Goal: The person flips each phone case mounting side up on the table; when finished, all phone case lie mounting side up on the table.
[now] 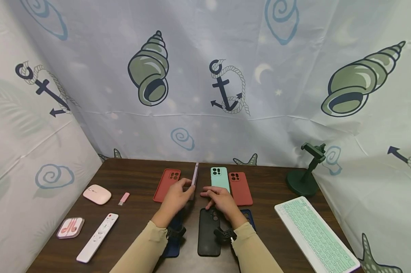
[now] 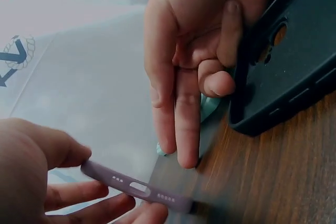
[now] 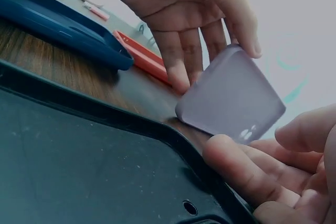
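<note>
My left hand (image 1: pixel 174 198) pinches a light purple phone case (image 1: pixel 195 175) by its edges, thumb on one side and fingers on the other. The case stands upright on edge, and the right wrist view shows its flat face with the camera holes at a lower corner. My right hand (image 1: pixel 223 201) holds nothing; two of its fingers point straight toward the purple case while the others bend loosely. Beneath this hand lies a black phone case (image 1: pixel 208 235). A dark blue case (image 1: pixel 172 248) is partly covered by my left wrist.
A red case (image 1: pixel 161 187) lies left of the purple one. Mint (image 1: pixel 220 178) and red (image 1: pixel 241 191) cases lie behind my right hand, with another blue case (image 1: pixel 249 216) by that wrist. A keyboard (image 1: pixel 318 233) and green stand (image 1: pixel 304 180) are right; a mouse (image 1: pixel 97 194) and remote (image 1: pixel 97 237) left.
</note>
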`<state>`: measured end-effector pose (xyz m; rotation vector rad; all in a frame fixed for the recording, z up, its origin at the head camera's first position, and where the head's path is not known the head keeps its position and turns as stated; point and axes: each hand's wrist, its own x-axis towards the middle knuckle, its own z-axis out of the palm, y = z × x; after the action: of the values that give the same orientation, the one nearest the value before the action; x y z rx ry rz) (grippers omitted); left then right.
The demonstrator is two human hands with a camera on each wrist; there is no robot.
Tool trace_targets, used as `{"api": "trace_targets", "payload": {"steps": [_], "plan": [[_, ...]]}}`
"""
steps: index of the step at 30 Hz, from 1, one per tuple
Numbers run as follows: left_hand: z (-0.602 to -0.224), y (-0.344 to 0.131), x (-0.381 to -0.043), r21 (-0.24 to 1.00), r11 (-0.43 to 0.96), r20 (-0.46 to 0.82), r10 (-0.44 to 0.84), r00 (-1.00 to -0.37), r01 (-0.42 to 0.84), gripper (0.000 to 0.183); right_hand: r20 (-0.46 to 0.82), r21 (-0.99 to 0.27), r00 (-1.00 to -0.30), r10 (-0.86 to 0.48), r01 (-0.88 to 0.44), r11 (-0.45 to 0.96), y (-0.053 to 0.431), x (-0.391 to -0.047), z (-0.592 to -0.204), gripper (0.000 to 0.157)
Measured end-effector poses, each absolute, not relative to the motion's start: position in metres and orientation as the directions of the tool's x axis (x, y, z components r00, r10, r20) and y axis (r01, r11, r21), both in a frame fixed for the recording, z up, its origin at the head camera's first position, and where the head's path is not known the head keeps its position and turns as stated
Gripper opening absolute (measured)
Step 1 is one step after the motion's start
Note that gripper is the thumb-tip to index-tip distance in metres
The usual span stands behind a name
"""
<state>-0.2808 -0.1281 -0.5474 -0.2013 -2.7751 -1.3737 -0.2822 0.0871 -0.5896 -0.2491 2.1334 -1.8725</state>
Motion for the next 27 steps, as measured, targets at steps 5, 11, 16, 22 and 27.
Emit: {"api": "trace_targets", "payload": {"steps": [5, 11, 16, 22, 27], "plan": [[-0.544, -0.128, -0.281, 0.855, 0.510, 0.075, 0.064, -0.995, 0.098, 0.026, -0.107, -0.985, -0.941, -0.322, 0.058, 0.160, 0.086, -0.283, -0.588, 0.038], [-0.548, -0.130, -0.282, 0.869, 0.489, 0.066, 0.040, -0.997, 0.077, 0.034, -0.114, -0.980, -0.937, -0.331, 0.052, 0.190, 0.086, -0.283, -0.586, 0.037], [-0.556, -0.133, -0.286, 0.839, 0.541, 0.066, 0.019, -0.998, 0.066, 0.028, -0.111, -0.982, -0.932, -0.344, 0.050, 0.181, 0.085, -0.283, -0.587, 0.037], [-0.557, -0.135, -0.288, 0.714, 0.694, 0.136, -0.014, -0.991, 0.088, 0.028, -0.110, -0.982, -0.931, -0.347, 0.048, 0.184, 0.085, -0.283, -0.588, 0.037], [-0.559, -0.136, -0.285, 0.549, 0.830, 0.173, 0.008, -0.985, 0.103, 0.037, -0.105, -0.982, -0.929, -0.355, 0.041, 0.184, 0.086, -0.283, -0.588, 0.037]]}}
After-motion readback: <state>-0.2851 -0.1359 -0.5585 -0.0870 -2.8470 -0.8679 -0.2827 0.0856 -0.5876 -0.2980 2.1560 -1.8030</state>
